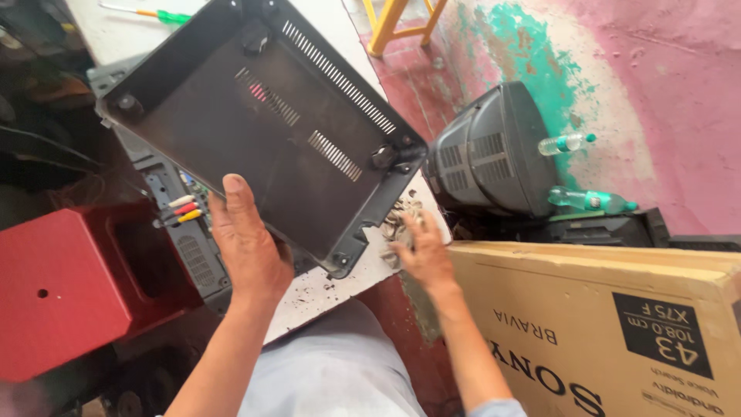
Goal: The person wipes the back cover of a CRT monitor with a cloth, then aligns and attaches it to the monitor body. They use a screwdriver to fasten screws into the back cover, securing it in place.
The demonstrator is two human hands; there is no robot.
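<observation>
Black slotted cover (262, 116), red box (58, 289), green-handled screwdriver (150, 13), brown carton (610, 324).

The black cover (262, 123) I hold tilted fills the upper middle, blocking my way to the table (116, 35) beneath. At centre right, bare tabletop (324, 289) shows under its lower edge. The carton (602, 324) walls off the lower right, the television (486, 154) above it, the red box (62, 286) at left.

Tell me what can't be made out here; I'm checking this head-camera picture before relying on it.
- Right hand: its fingers blur over the debris, so contact is unclear.
- Device with coloured plugs: mostly hidden behind the black cover that the left hand tilts up.
- Cardboard box: cut off by the right and bottom edges.
- Screwdriver: its tip is too small to make out.
</observation>
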